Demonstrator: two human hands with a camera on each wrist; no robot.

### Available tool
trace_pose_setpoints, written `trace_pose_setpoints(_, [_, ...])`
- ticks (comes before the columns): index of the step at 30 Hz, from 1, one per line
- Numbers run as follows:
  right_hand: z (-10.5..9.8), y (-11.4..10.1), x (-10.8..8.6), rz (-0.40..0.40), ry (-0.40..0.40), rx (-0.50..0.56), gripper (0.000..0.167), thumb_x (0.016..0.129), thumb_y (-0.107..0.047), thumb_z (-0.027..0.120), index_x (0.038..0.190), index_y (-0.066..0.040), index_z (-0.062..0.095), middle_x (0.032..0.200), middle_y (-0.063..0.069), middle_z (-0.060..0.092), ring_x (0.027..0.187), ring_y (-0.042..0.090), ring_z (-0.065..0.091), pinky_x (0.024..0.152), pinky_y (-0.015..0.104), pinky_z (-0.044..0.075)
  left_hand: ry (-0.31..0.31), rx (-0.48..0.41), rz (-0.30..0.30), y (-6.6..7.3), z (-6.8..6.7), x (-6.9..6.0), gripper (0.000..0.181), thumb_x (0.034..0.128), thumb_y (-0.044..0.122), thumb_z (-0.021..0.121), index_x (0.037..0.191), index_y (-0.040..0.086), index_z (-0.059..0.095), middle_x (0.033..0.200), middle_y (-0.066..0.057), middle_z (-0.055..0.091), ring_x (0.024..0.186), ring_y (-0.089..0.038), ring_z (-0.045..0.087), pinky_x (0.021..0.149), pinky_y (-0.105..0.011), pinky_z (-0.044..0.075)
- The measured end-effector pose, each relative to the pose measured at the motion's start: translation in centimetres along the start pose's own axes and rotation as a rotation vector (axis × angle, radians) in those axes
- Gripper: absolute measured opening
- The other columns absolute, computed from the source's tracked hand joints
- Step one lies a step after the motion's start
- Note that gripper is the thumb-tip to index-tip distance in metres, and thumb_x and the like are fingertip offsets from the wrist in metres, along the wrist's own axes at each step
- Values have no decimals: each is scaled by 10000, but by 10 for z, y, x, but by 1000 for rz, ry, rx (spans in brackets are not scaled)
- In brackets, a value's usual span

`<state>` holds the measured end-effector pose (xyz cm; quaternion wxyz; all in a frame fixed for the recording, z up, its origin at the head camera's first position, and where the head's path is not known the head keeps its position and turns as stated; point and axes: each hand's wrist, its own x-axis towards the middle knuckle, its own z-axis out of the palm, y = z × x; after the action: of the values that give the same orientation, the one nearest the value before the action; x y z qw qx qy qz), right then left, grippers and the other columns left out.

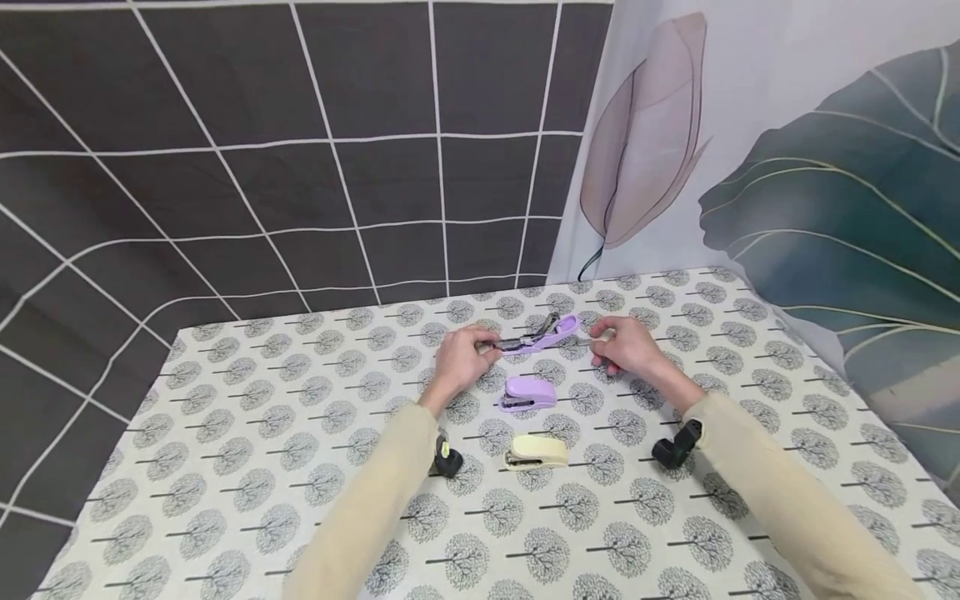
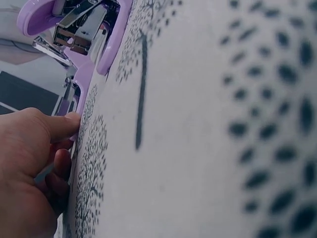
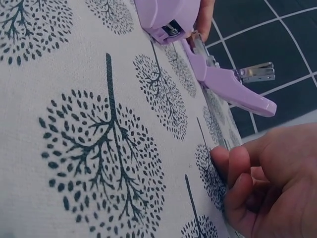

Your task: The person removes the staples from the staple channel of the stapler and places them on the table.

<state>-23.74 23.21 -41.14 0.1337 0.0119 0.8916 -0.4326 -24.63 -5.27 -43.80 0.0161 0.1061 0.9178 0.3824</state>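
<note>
In the head view, a purple stapler (image 1: 558, 332) lies unfolded at the back of the table, its metal parts raised from the body. My left hand (image 1: 461, 360) pinches its left end; in the left wrist view, the fingertips (image 2: 72, 119) meet the purple edge. Just off the stapler's right end is my right hand (image 1: 628, 343), fingers loosely bent. The right wrist view shows these fingers (image 3: 238, 161) close to the cloth, with no object visible between them. A second purple stapler (image 1: 529, 392), folded closed, sits nearer me, between the two hands.
A pale yellow stapler (image 1: 542, 452) rests in front of the closed purple one. White cloth with a tree print (image 1: 330, 483) covers the table. Behind it hangs a dark curtain with white grid lines (image 1: 375, 183), and a leaf-patterned curtain (image 1: 795, 208) is at the right.
</note>
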Motion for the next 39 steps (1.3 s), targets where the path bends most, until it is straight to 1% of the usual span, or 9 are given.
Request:
trace_pose_setpoints(7, [6, -6, -14, -73, 65, 69, 362, 989, -64, 569, 1297, 106, 488, 769, 148, 693, 517, 181, 608, 493, 304, 537, 20, 0, 28, -3, -4, -3, 254, 857, 203, 801, 1102, 148, 763, 1202, -17, 696, 817, -141, 586, 748, -310, 472])
trace_pose_setpoints(11, [13, -23, -28, -216, 145, 14, 302, 967, -48, 586, 1228, 101, 559, 741, 162, 695, 501, 253, 626, 450, 314, 519, 19, -42, 39, -6, -6, -2, 274, 858, 181, 801, 1119, 117, 752, 1146, -32, 710, 739, -121, 573, 682, -273, 471])
trace_pose_setpoints(14, [20, -40, -41, -331, 161, -78, 263, 943, -29, 605, 1177, 93, 605, 727, 136, 687, 493, 253, 610, 404, 266, 448, 22, -130, 15, -10, -9, -1, 295, 866, 149, 792, 1147, 84, 734, 1068, -40, 714, 703, -128, 586, 642, -268, 496])
trace_pose_setpoints(17, [30, -53, -52, -458, 111, -153, 247, 913, 19, 618, 1143, 106, 624, 724, 90, 663, 515, 186, 582, 427, 236, 432, 26, -213, 22, -10, -13, -8, 260, 889, 86, 749, 1143, 38, 721, 985, -52, 704, 710, -147, 601, 640, -269, 520])
trace_pose_setpoints(21, [45, -63, -57, -569, -7, -232, 274, 873, 45, 665, 1139, 100, 626, 876, 107, 668, 723, 207, 641, 662, 317, 557, -40, -257, 59, -7, -19, -33, 259, 871, -30, 666, 1122, 15, 713, 986, -58, 696, 757, -156, 608, 686, -272, 534])
trace_pose_setpoints(24, [54, -65, -60, -590, -52, -286, 312, 851, 15, 712, 1150, 59, 634, 1080, 196, 644, 899, 301, 639, 818, 442, 548, -145, -255, 76, -2, -21, -51, 361, 811, -72, 645, 1151, 37, 698, 1020, -37, 691, 769, -146, 611, 695, -284, 534])
trace_pose_setpoints(28, [63, -64, -61, -628, -37, -329, 360, 804, -12, 775, 1141, 10, 649, 1165, 226, 612, 891, 303, 598, 793, 493, 524, -235, -207, 149, 5, -18, -63, 411, 786, -19, 719, 1189, 45, 667, 1055, -45, 678, 732, -119, 606, 676, -276, 523])
trace_pose_setpoints(32, [69, -67, -61, -658, -37, -348, 373, 800, -23, 793, 1141, -3, 643, 1097, 189, 620, 848, 265, 585, 750, 449, 532, -208, -131, 224, 5, -10, -63, 420, 780, 81, 819, 1169, 46, 667, 1057, -53, 685, 655, -65, 585, 635, -237, 507])
trace_pose_setpoints(39, [78, -74, -63, -673, -59, -450, 367, 836, -2, 760, 1180, 18, 634, 1081, 200, 632, 892, 293, 637, 789, 403, 567, -144, -62, 249, 1, -2, -64, 343, 758, 70, 857, 1069, 39, 716, 981, -42, 694, 607, -54, 543, 583, -221, 482])
